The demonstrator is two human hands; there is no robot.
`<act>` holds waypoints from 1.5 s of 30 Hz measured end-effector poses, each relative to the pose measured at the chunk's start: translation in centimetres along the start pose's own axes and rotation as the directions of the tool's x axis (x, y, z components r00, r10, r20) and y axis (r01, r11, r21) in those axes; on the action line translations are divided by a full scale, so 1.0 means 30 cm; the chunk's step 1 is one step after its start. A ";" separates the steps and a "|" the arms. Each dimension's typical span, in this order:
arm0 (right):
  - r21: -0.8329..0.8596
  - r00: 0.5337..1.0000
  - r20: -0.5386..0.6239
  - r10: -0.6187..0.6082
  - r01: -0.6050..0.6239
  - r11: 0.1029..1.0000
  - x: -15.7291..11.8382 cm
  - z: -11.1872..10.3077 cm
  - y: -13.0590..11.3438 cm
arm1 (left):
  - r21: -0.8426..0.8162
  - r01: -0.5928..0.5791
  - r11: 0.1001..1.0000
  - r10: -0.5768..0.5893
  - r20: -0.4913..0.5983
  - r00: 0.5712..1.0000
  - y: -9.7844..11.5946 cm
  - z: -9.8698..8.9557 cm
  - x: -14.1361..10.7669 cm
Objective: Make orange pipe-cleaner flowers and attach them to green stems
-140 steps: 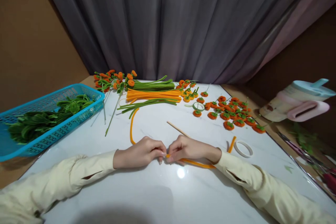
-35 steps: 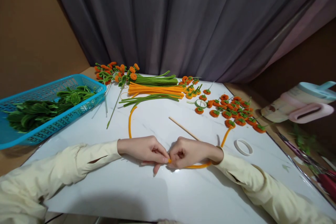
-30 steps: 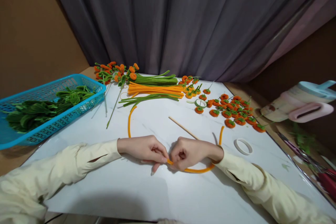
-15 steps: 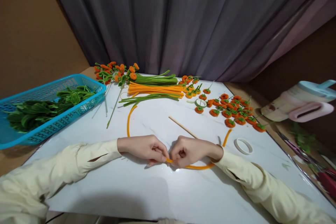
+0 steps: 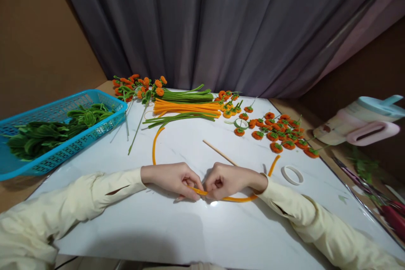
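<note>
Near the middle of the white table, my left hand (image 5: 176,179) pinches a long orange fuzzy stem (image 5: 240,199). Right beside it, my right hand (image 5: 226,180) has its fingers closed on the same stem, which curves out under my right wrist and ends beyond it. An orange length also arcs up behind my left wrist. A thin wooden stick (image 5: 218,152) lies behind my right hand, its near end hidden. Bundles of orange stems (image 5: 186,108) and green stems (image 5: 190,96) lie farther back. My fingers hide the part of the stem between them.
A blue basket (image 5: 72,143) of green leaves stands at the left. Small orange pumpkin-like pieces (image 5: 280,128) spread at the back right, near a white tape ring (image 5: 292,175). A tumbler (image 5: 357,120) and scissors (image 5: 357,179) are at the right. Orange flowers (image 5: 139,86) lie at the back left.
More of the orange stem now shows between my left fingers and thumb, and my left fingertips have shifted slightly. Both hands remain in nearly the same place.
</note>
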State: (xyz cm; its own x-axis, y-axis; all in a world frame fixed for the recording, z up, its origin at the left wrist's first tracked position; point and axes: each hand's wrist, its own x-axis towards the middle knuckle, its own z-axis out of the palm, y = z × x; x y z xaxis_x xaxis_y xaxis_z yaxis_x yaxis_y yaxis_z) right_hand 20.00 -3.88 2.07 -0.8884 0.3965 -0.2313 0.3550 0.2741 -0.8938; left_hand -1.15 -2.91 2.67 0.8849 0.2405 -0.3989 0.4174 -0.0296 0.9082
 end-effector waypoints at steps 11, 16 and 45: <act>0.004 1.000 -0.020 0.017 -0.017 1.000 -0.001 0.000 -0.005 | 0.018 -0.011 1.000 0.011 -0.011 1.000 0.003 0.000 0.001; -0.013 0.999 -0.027 0.021 -0.021 1.000 -0.003 0.001 -0.006 | 0.020 -0.013 1.000 0.013 -0.013 1.000 0.003 -0.001 0.001; 0.019 0.998 -0.040 0.041 -0.040 0.999 -0.004 -0.002 -0.005 | 0.006 -0.031 1.000 0.031 -0.016 0.999 0.002 0.004 -0.001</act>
State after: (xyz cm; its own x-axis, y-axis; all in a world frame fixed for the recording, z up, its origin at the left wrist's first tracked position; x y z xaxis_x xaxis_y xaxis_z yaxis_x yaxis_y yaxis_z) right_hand 20.08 -3.92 2.26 -0.8606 0.4424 -0.2521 0.3848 0.2408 -0.8911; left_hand -1.13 -3.05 2.73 0.8940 0.2550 -0.3684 0.3910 -0.0425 0.9194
